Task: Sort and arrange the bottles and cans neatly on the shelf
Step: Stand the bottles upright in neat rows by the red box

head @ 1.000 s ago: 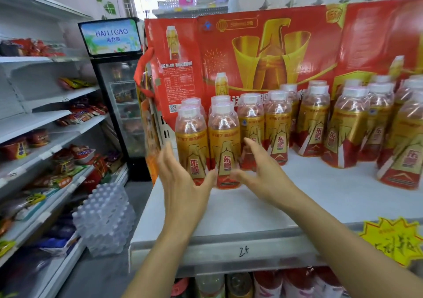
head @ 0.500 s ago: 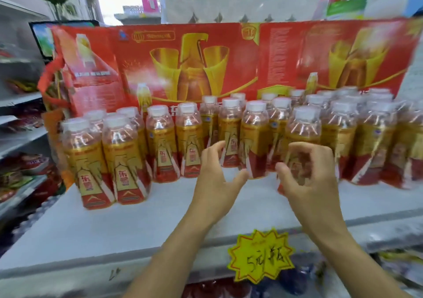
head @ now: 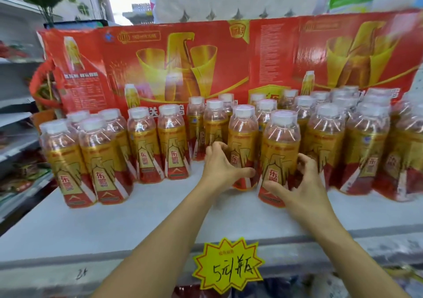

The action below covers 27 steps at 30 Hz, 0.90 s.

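Head view: left hand grips one gold-labelled bottle; right hand grips its neighbour bottle, both just behind the yellow price tag, on the white shelf.

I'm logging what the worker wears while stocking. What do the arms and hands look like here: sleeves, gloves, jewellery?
Both forearms are bare, with no sleeve in view. The left hand and right hand wear no gloves, and no ring, watch or bracelet shows. No markings are visible.
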Available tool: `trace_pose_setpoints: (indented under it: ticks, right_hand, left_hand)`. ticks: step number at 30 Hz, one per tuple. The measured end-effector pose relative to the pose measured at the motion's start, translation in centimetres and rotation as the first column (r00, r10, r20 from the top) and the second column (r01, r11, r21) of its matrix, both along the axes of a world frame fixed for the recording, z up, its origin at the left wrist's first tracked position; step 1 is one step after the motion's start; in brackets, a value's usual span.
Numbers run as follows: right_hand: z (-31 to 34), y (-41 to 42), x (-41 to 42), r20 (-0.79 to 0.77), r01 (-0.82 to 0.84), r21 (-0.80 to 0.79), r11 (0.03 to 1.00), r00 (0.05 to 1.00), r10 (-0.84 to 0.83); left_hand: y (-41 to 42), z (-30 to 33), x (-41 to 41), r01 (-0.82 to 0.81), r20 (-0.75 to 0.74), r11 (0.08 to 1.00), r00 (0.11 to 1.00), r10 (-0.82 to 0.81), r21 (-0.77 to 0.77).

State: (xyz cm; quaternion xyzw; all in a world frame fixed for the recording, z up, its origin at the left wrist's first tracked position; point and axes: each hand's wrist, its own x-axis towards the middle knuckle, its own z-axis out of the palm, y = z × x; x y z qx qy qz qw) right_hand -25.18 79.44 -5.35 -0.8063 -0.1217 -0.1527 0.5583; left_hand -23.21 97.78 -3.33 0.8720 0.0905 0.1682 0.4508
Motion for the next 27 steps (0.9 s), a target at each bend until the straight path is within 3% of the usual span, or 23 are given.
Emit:
trace_pose_setpoints:
  ticks: [3,9,16,22,24,27]
  right_hand:
    - [-0.1,-0.4,0.6,-0.042,-0.046,0.009,0.999,0.998,0.047]
    - [0.3,-0.5,0.6,-0.044,-0.04,-0.039,0.998,0.998,0.038]
    - [1.0,2.4,-0.3,-0.089,-0.184,-0.032,0.982,0.98,0.181]
    - [1.4,8.0,-1.3,-0.104,-0.349,-0.066,0.935,0.934,0.342]
    - [1.4,9.7,-1.5,-0.098,-0.381,-0.088,0.92,0.923,0.373]
    - [1.3,11.6,-1.4,-0.094,-0.414,-0.094,0.906,0.909,0.406]
  left_hand:
    - [-0.5,0.2,0.2,0.077,-0.013,0.984,0.997,-0.08,-0.158]
    - [-0.1,0.4,-1.7,0.069,0.04,0.997,0.997,-0.069,0.019]
    - [5.3,-0.1,-7.2,-0.154,0.061,0.973,0.987,0.145,0.174]
    - [10.0,0.1,-10.1,-0.308,0.083,0.934,0.951,0.298,0.182]
    - [10.4,0.6,-11.2,-0.307,0.15,0.929,0.948,0.28,0.207]
    - [11.2,3.3,-13.2,-0.326,0.409,0.876,0.897,0.168,0.355]
